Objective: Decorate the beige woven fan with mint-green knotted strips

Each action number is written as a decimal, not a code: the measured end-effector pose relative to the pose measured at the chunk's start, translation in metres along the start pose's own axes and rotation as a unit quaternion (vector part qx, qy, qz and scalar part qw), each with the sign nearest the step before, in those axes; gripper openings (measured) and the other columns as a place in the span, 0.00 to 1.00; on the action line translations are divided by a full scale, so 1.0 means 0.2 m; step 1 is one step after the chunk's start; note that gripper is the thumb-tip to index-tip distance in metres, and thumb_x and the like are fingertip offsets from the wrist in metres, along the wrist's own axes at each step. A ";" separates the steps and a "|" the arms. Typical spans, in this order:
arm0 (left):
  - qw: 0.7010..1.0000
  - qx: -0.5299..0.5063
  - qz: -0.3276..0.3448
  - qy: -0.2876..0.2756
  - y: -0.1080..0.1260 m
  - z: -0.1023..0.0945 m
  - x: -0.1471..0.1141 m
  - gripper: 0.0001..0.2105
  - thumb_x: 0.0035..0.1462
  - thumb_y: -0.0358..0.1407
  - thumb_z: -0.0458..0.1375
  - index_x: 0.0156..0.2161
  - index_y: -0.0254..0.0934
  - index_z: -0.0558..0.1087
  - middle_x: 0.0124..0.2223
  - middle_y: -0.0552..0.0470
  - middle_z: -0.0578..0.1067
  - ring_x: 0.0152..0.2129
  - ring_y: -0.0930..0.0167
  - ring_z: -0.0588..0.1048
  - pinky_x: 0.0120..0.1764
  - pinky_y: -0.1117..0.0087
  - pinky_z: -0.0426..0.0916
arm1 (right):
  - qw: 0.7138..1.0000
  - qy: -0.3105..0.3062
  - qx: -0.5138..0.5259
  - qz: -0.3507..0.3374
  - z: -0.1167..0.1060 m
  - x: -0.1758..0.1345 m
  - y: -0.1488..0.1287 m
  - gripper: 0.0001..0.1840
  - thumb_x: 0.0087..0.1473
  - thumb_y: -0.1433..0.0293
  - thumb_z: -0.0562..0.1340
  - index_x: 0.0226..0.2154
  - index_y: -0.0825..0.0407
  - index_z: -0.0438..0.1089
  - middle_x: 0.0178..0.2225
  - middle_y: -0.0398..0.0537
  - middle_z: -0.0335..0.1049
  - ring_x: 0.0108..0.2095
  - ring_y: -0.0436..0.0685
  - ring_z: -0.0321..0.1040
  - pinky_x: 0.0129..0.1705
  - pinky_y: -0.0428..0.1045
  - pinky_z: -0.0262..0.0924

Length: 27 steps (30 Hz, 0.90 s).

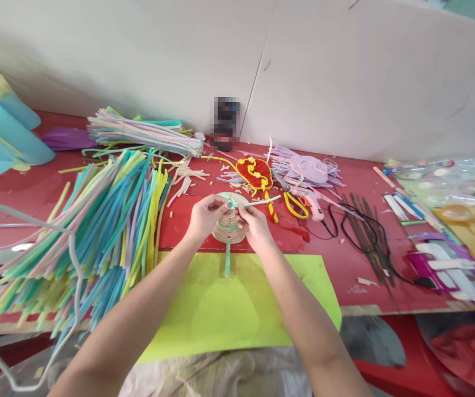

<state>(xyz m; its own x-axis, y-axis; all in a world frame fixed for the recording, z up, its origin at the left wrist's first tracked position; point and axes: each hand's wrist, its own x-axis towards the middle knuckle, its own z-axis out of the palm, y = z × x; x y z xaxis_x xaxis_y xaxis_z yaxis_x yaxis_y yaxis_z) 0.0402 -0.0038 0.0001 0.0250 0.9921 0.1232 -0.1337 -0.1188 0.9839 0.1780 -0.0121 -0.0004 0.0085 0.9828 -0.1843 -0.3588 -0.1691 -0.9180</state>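
My left hand (206, 216) and my right hand (257, 225) meet in the middle, both closed in a pinch. Between the fingers is a pale green pipe cleaner (264, 202), its free end sticking out to the right. The left fingertips grip its green, bent part. Directly beneath lies a round fan (230, 236) of beige and green pipe cleaners, with a green handle (227, 259) pointing toward me; the hands partly cover it. Beyond the right hand are a red fan with yellow trim (254, 175), scissors with yellow handles (295, 206) and a pink glue gun (313, 203).
A large heap of coloured pipe cleaners (97, 231) covers the left; another bundle (146, 132) lies behind. A lilac fan (309, 167) rests at the back. A black cord (380, 231) and dark stems are on the right. Yellow-green paper (237, 309) hangs over the front edge.
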 end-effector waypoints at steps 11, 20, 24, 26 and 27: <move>0.997 0.074 0.017 0.011 0.01 -0.01 0.00 0.06 0.49 0.37 0.61 0.31 0.36 0.72 0.29 0.52 0.75 0.27 0.72 0.75 0.34 0.70 0.70 | 0.931 0.092 -0.294 -0.194 -0.06 -0.05 -0.11 0.21 0.48 0.52 0.62 0.19 0.50 0.63 0.17 0.40 0.60 0.20 0.49 0.57 0.25 0.47 0.55; 0.999 0.048 -0.005 -0.015 0.02 0.00 -0.01 0.09 0.48 0.40 0.62 0.30 0.36 0.72 0.27 0.52 0.76 0.26 0.71 0.75 0.32 0.70 0.70 | 0.847 -0.021 -0.408 -0.341 -0.06 -0.06 -0.15 0.10 0.55 0.59 0.60 0.34 0.46 0.71 0.36 0.48 0.71 0.40 0.57 0.67 0.47 0.55 0.61; 0.999 0.021 -0.023 -0.032 0.02 0.00 0.00 0.11 0.46 0.41 0.64 0.31 0.35 0.73 0.28 0.52 0.76 0.26 0.71 0.76 0.32 0.70 0.71 | 0.883 -0.061 -0.377 -0.272 -0.07 -0.02 -0.12 0.11 0.53 0.58 0.61 0.32 0.48 0.71 0.33 0.46 0.71 0.37 0.55 0.69 0.41 0.51 0.63; 0.998 -0.001 -0.032 -0.046 0.01 -0.01 0.01 0.13 0.46 0.43 0.64 0.31 0.35 0.73 0.28 0.52 0.76 0.26 0.71 0.76 0.33 0.69 0.72 | 0.892 -0.053 -0.368 -0.256 -0.08 -0.01 -0.11 0.12 0.52 0.58 0.62 0.30 0.49 0.71 0.32 0.45 0.71 0.36 0.55 0.69 0.41 0.50 0.62; 0.998 -0.014 -0.038 -0.050 0.00 -0.01 0.01 0.13 0.47 0.44 0.64 0.32 0.35 0.73 0.28 0.52 0.76 0.26 0.71 0.76 0.34 0.68 0.73 | 0.896 -0.049 -0.365 -0.250 -0.09 -0.01 -0.12 0.12 0.51 0.58 0.62 0.30 0.49 0.71 0.31 0.45 0.71 0.36 0.55 0.69 0.40 0.50 0.62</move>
<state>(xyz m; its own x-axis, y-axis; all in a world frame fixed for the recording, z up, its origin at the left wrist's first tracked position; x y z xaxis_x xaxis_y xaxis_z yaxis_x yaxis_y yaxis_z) 0.0387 -0.0014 0.0008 0.1356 0.9888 0.0621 -0.1555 -0.0406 0.9870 0.2029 -0.0119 0.0150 -0.0968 0.9446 0.3137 0.3721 0.3267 -0.8688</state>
